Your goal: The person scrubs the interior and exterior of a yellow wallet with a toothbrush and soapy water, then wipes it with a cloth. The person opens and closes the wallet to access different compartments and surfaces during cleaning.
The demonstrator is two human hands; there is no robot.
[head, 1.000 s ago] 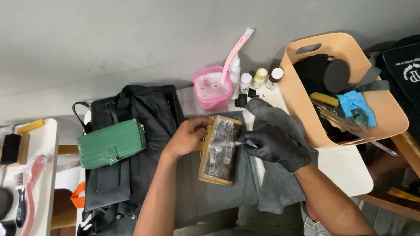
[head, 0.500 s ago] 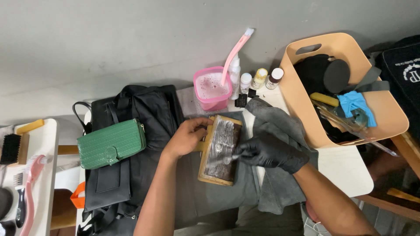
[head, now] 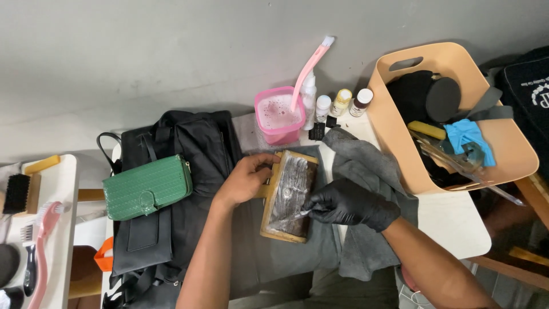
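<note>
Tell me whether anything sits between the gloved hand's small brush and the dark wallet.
Nothing visible does. The right hand holds the small brush with its tip on the dark wallet, which the left hand steadies at its left edge.

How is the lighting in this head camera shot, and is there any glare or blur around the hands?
Head view: soft, even light with faint shadows on the grey wall behind the pink tub. The wet dark wallet in its wooden frame shows bright streaky glare, and the black-gloved right hand has small sheen spots. The bare left hand is sharp; the thin tool tip at the right hand looks slightly smeared.
</note>
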